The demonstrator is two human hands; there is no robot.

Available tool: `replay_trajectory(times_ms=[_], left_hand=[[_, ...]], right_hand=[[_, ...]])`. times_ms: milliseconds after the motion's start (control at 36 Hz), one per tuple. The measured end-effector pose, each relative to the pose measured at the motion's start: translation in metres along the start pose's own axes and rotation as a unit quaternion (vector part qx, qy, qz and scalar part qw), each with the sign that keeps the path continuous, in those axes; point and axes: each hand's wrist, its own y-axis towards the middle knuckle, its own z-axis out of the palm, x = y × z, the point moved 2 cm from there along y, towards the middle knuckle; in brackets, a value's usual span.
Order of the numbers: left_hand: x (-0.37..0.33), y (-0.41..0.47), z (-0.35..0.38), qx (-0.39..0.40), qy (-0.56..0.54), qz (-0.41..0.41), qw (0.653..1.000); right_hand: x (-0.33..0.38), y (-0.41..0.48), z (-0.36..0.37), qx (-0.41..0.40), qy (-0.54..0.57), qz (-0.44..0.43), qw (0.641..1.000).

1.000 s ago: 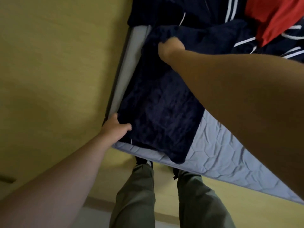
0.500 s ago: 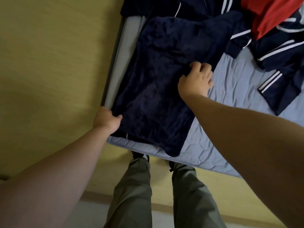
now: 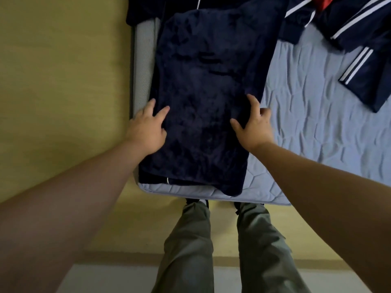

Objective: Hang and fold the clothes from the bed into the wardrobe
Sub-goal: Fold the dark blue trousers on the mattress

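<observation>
Our left hand (image 3: pixel 146 127) rests, fingers spread, on the folded navy garment (image 3: pixel 203 81) (centre frame, along the mattress (image 3: pixel 317 123) left edge). Our right hand (image 3: pixel 254 126), fingers bent, meets its right edge; grip cannot be determined. Striped clothes (image 3: pixel 359 30) lie upper right.

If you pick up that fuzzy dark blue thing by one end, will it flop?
Probably: the dark blue garment is soft cloth, creased and moulded to the bed. Folded in layers, it would likely fall open. Its plush-looking nap probably keeps it from sliding easily.
</observation>
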Motion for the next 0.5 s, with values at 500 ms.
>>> replay_trajectory(times_ms=[500], left_hand=[[0.044, 0.053, -0.009, -0.114, 0.508, 0.324, 0.79]], right_hand=[[-0.064, -0.015, 0.016, -0.051, -0.403, -0.42, 0.811]])
